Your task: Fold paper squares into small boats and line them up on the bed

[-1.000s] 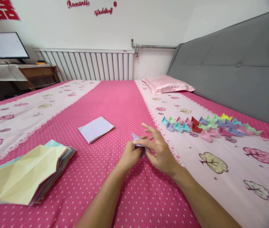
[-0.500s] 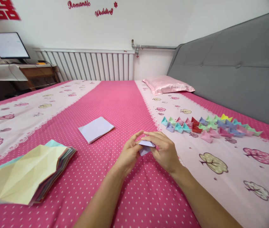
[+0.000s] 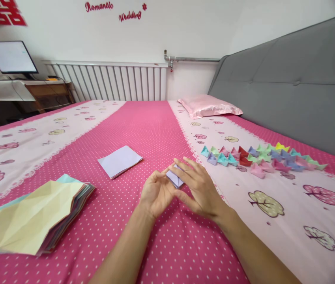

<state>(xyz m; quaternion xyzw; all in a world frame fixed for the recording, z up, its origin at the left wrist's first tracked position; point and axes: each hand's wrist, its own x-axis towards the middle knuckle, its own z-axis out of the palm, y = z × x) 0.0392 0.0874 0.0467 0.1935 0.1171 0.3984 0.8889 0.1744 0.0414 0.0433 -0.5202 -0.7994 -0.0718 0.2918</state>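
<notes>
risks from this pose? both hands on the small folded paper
1. The lavender paper piece is pinched only at its edges between the left hand and right hand, above the soft bedspread; a firm crease may come out crooked.
2. The right hand's fingers hide most of the piece, so alignment is hard to check.
3. The row of paper boats lies close to the right; a sweep of the right forearm could scatter it.

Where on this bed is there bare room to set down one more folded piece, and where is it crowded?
Free: the pink dotted strip between the lavender sheet and the pillow, and the pale band below the folded paper boats. Crowded: around the boats, around the paper stack, and where both hands hold the small lavender fold.
</notes>
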